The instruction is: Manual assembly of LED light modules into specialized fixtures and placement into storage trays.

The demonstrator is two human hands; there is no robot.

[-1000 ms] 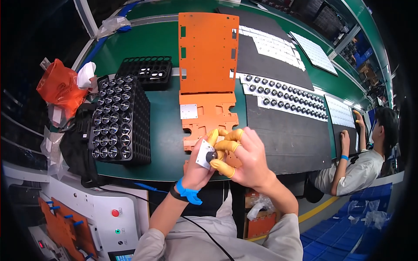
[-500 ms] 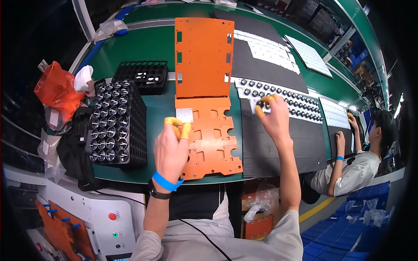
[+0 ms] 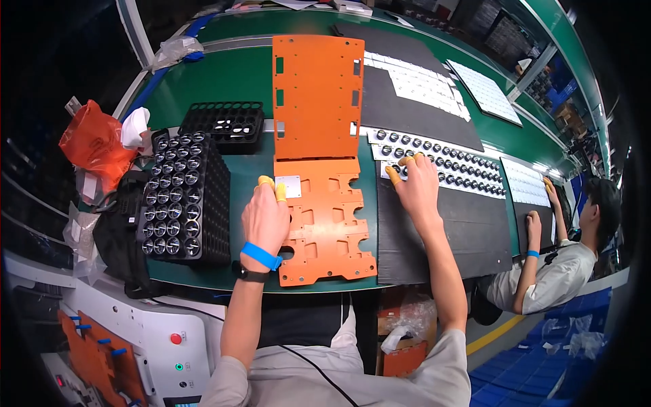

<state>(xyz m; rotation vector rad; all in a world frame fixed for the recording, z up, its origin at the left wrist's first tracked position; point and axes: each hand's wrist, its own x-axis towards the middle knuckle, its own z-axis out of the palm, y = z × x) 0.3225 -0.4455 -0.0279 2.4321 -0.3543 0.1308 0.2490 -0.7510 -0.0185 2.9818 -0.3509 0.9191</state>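
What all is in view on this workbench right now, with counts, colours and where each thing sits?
Orange jig plate: one, near edge, centre.
Orange panel: one, behind the jig plate.
White square piece: one, on the jig plate's top left corner.
Black trays of round parts: a stack, left.
Empty black tray: one, behind the stack.
Strips of small round parts: white, two rows, right, on black mat.
Orange bag: one, far left.
Co-worker: one, seated far right.
Left hand: yellow fingertip covers, at the white piece.
Right hand: on the strips.
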